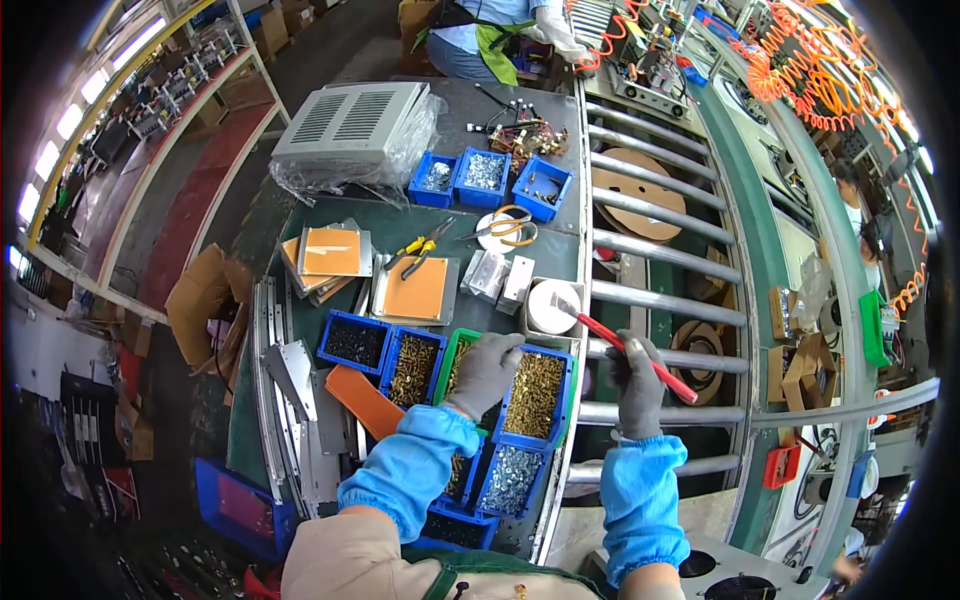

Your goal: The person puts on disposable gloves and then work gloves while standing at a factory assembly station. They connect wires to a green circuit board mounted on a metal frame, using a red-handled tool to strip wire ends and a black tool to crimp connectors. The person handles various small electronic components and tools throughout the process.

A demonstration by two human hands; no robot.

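Observation:
My right hand (637, 385), in a grey glove, is closed around the long red handle of a brush (610, 335). The brush's metal end reaches over a white round tub (548, 308) standing at the bench's right edge. My left hand (485, 372), gloved alike, hovers over a green bin (440, 372) and beside a blue bin of brass screws (533, 395). Its fingers are drawn together toward the tub; whatever they may pinch is too small to make out. Blue sleeves cover both forearms.
More blue bins (512, 480) of small hardware surround my left arm. Behind them lie orange pads (415, 290), yellow-handled pliers (418, 248), scissors (512, 228) and a grey vented housing (350, 125). A roller conveyor (665, 318) runs along the right. A co-worker (490, 40) is at the far end.

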